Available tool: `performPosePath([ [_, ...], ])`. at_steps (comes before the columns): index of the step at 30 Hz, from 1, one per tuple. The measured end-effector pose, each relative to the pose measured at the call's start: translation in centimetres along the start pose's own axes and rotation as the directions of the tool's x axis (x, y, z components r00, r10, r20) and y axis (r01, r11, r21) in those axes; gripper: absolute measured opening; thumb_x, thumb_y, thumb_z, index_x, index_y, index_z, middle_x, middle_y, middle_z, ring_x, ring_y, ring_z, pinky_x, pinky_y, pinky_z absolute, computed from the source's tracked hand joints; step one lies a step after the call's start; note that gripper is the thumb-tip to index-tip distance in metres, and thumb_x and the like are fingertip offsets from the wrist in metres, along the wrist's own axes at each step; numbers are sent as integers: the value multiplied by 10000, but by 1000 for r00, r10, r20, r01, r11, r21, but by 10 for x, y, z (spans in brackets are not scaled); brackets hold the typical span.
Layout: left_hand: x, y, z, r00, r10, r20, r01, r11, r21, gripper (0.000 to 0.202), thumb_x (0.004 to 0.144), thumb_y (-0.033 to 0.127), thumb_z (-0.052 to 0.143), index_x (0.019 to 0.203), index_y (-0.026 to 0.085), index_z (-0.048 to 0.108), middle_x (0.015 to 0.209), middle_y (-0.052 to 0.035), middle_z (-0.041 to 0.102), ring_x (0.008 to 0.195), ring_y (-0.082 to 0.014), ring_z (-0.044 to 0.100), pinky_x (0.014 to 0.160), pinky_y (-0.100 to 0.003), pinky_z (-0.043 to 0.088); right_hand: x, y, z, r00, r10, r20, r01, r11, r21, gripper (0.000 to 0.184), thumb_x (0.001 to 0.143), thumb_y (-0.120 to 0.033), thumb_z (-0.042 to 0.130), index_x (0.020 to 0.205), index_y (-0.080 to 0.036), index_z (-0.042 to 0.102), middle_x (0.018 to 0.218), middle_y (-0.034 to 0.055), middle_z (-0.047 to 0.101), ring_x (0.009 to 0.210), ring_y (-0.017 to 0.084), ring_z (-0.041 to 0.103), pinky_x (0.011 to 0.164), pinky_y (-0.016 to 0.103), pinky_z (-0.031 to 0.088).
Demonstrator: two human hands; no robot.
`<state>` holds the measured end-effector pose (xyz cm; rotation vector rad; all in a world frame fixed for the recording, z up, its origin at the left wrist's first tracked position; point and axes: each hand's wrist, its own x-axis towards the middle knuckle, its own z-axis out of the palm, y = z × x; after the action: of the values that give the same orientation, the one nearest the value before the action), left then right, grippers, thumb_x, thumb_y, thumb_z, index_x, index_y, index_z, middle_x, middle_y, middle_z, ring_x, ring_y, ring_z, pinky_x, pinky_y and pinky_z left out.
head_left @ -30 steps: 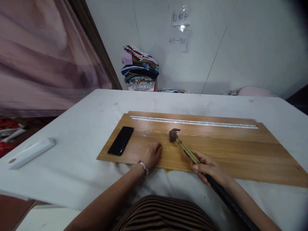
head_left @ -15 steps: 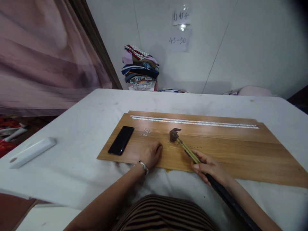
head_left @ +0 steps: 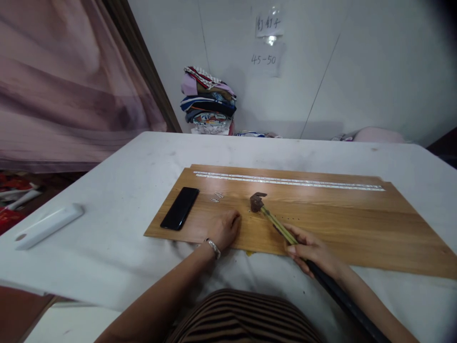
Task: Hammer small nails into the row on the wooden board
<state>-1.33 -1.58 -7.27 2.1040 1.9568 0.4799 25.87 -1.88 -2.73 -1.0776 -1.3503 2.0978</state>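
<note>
A long wooden board (head_left: 321, 224) lies on a white-covered table (head_left: 121, 190). My right hand (head_left: 310, 250) is closed round the handle of a hammer (head_left: 274, 221), whose dark head rests on the board by a short row of small dark marks. My left hand (head_left: 224, 228) rests on the board's near edge with fingers curled; what, if anything, is in them is hidden. A few loose nails (head_left: 216, 196) lie just beyond it. A black phone (head_left: 179, 207) sits on the board's left end.
Two pale strips (head_left: 285, 181) run along the board's far edge. A white oblong object (head_left: 48, 225) lies at the table's left. A pile of folded clothes (head_left: 209, 102) stands against the wall, with paper notes (head_left: 267, 43) above. A pink curtain (head_left: 64, 81) hangs left.
The hammer head has shifted very slightly on the board; both hands stay where they were.
</note>
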Motion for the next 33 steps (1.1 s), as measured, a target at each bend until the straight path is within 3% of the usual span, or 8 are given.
performPosePath([
  [21, 0, 5, -5, 1000, -15, 17, 15, 1000, -12, 222, 915, 317, 414, 872, 211, 604, 840, -31, 675, 809, -166, 613, 730, -269, 428, -4, -2, 1, 1000, -1, -6, 1, 1000, 6, 701, 758, -270, 616, 1407, -191, 363, 659, -61, 509, 309, 15, 368, 278, 131, 333],
  [33, -1, 5, -5, 999, -15, 35, 16, 1000, -14, 213, 916, 307, 412, 884, 219, 603, 841, -30, 678, 807, -164, 619, 728, -267, 432, -1, 0, -1, 1000, -20, -21, 19, 1000, -23, 736, 755, -314, 619, 1423, -181, 341, 598, -70, 482, 316, 36, 371, 276, 143, 343],
])
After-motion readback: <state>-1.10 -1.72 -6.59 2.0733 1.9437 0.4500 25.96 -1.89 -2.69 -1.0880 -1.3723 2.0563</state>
